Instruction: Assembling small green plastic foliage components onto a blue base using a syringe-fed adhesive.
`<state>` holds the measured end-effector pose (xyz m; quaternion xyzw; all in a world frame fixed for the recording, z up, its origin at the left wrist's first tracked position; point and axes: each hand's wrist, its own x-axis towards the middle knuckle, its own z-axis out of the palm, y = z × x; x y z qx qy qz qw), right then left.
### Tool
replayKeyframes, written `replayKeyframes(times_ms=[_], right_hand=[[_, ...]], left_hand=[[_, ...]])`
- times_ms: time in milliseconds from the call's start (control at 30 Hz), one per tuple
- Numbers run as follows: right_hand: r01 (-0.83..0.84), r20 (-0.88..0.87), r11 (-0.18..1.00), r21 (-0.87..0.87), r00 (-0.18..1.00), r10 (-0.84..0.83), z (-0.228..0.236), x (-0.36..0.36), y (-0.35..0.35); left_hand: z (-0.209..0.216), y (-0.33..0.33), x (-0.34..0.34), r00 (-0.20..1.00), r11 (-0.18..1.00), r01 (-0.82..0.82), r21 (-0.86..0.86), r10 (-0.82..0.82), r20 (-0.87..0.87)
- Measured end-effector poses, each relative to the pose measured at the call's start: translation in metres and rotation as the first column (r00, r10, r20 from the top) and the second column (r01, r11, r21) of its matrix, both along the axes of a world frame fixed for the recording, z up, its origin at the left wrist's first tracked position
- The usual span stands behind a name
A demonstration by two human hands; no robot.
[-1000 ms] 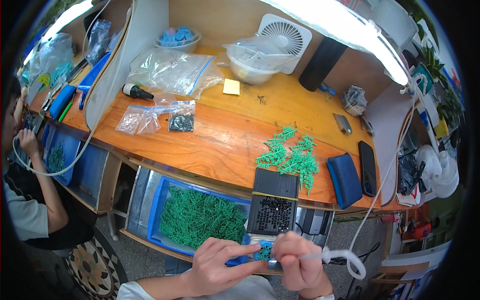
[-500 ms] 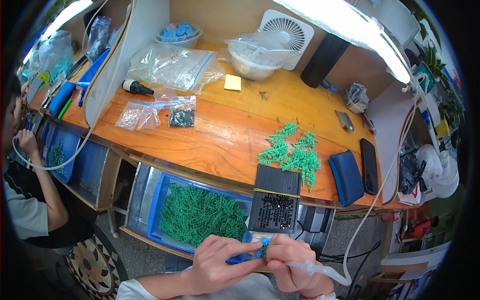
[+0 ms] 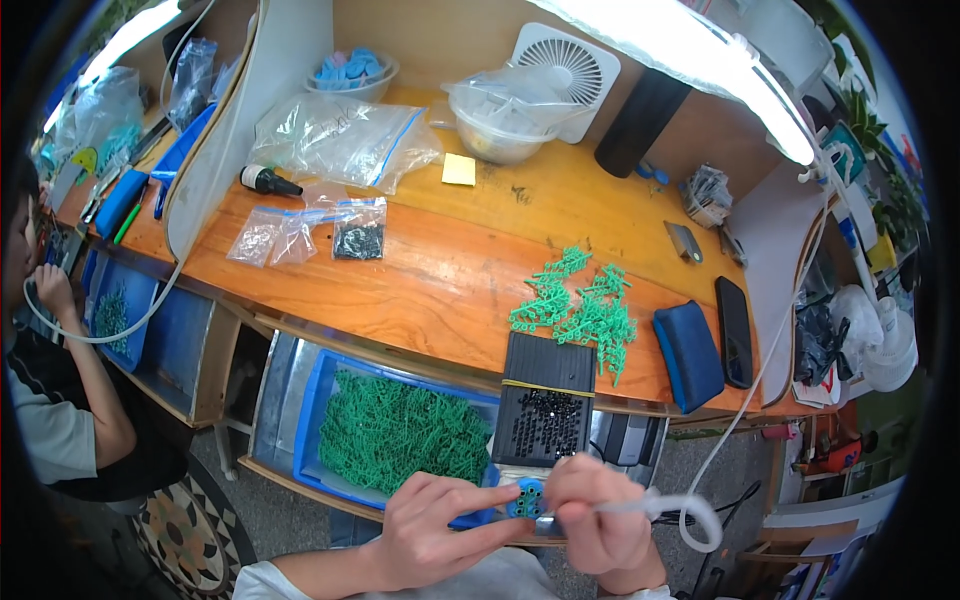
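My left hand (image 3: 435, 528) pinches a small blue round part (image 3: 525, 497) at the lower middle, index finger stretched toward it. My right hand (image 3: 597, 520) grips a thin pen-like tool joined to a clear hose (image 3: 690, 515) that loops off to the right; its tip meets the blue part. Just above the hands sits a black tray of tiny black beads (image 3: 543, 422). A blue bin full of green plastic pieces (image 3: 395, 433) lies to the left of the hands.
A pile of green pieces (image 3: 580, 310), a blue pouch (image 3: 688, 358) and a black phone (image 3: 734, 332) lie on the orange desk (image 3: 430, 280). Farther back are plastic bags (image 3: 340, 140), a covered bowl (image 3: 500, 125) and a white fan (image 3: 565, 65). Another person (image 3: 50, 400) works at the left.
The clear hose has swung from a low sag into a raised loop on the right, and my right hand has shifted slightly right. My left hand keeps its hold.
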<state>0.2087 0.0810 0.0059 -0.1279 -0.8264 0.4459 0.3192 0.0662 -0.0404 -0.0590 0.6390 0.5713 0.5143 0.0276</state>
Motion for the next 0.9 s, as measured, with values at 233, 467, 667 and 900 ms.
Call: replayKeyframes(times_ms=[233, 467, 667, 900], right_hand=[[0.177, 0.083, 0.980, 0.089, 0.979, -0.184, -0.003, 0.003, 0.018], [0.180, 0.143, 0.979, 0.098, 0.971, -0.193, 0.005, 0.000, 0.017], [0.155, 0.126, 0.983, 0.100, 0.978, -0.167, 0.004, -0.004, 0.017], [0.126, 0.146, 0.984, 0.126, 0.979, -0.144, 0.006, -0.003, 0.020]], left_hand=[[0.002, 0.000, 0.001, 1.000, 1.000, -0.005, -0.004, 0.005, -0.002], [0.002, 0.001, 0.004, 1.000, 1.000, -0.020, -0.003, 0.020, -0.008], [0.003, -0.004, 0.005, 0.990, 0.995, -0.102, 0.004, 0.102, -0.095], [0.006, -0.003, 0.006, 0.982, 0.989, -0.144, 0.038, 0.147, -0.120]])
